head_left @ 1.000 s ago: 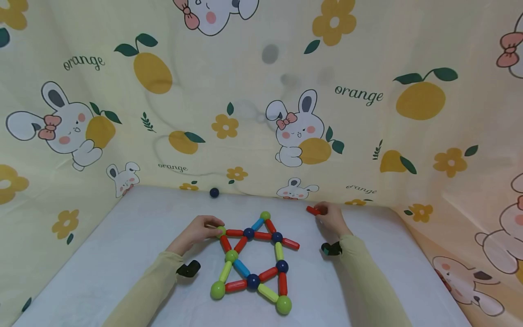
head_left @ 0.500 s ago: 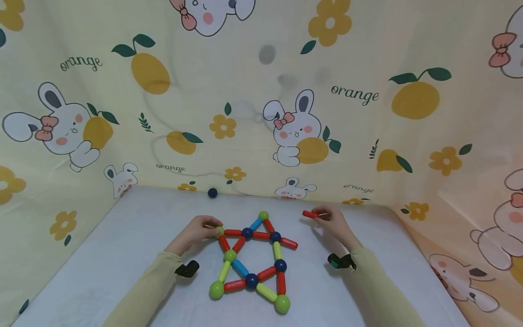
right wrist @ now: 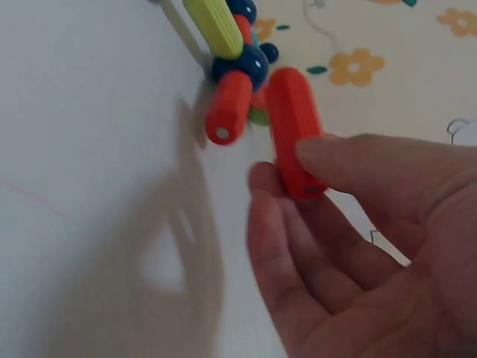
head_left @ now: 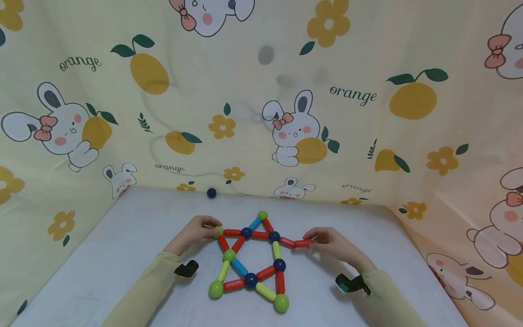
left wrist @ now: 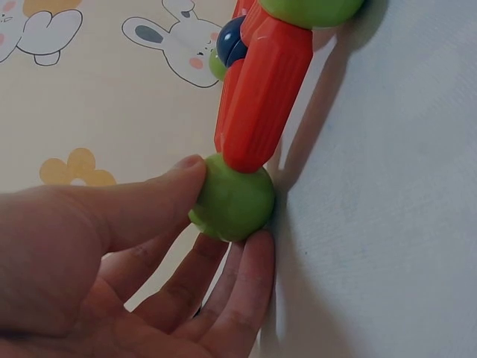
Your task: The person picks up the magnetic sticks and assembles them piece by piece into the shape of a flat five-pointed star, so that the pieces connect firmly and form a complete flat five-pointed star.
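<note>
A flat frame of magnetic rods and balls lies on the white table. My left hand (head_left: 198, 233) pinches the green ball (left wrist: 232, 198) at its upper left corner between thumb and fingers. Between thumb and fingertips my right hand (head_left: 336, 245) holds a loose red magnetic rod (right wrist: 292, 127). Another red rod (right wrist: 229, 109) sticks out from a dark blue ball (head_left: 274, 236) on the frame's right side. In the head view the two red rods seem to meet end to end; in the right wrist view the held one stands apart, beside the other's free end.
Near the back edge of the table (head_left: 155, 213) lies a single dark blue ball (head_left: 211, 193). A cream cloth (head_left: 245, 68) printed with rabbits and oranges hangs behind and at both sides. The frame's front corners are green balls (head_left: 281, 303).
My right hand has brought the red rod from the back right toward the front and slightly left, up to the frame's protruding rod. My left hand keeps its hold on the green ball.
</note>
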The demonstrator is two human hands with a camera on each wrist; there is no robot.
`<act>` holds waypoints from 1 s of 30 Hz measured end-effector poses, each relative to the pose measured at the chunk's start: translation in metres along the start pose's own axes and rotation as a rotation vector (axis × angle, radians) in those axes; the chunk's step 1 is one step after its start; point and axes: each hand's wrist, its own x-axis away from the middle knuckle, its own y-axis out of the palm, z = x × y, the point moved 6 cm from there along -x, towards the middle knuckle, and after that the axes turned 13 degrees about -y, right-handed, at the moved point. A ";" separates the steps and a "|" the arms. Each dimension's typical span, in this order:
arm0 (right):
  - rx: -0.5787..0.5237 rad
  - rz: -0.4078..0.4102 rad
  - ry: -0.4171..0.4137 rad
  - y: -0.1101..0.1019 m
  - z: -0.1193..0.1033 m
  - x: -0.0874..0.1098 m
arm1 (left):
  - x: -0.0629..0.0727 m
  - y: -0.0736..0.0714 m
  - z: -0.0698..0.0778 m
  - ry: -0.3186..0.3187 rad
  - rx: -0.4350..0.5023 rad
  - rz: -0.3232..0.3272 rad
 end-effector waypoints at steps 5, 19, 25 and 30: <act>-0.056 -0.088 -0.008 0.019 -0.001 0.003 | 0.000 -0.001 -0.001 -0.003 -0.004 0.005; -0.053 -0.128 0.018 0.041 -0.008 0.001 | -0.002 0.001 0.000 0.008 0.001 0.000; -0.053 -0.129 0.002 0.043 -0.009 0.000 | -0.002 0.000 0.000 0.008 0.010 0.000; -0.037 -0.087 0.009 0.044 -0.010 -0.001 | -0.003 0.001 -0.001 0.007 0.011 0.000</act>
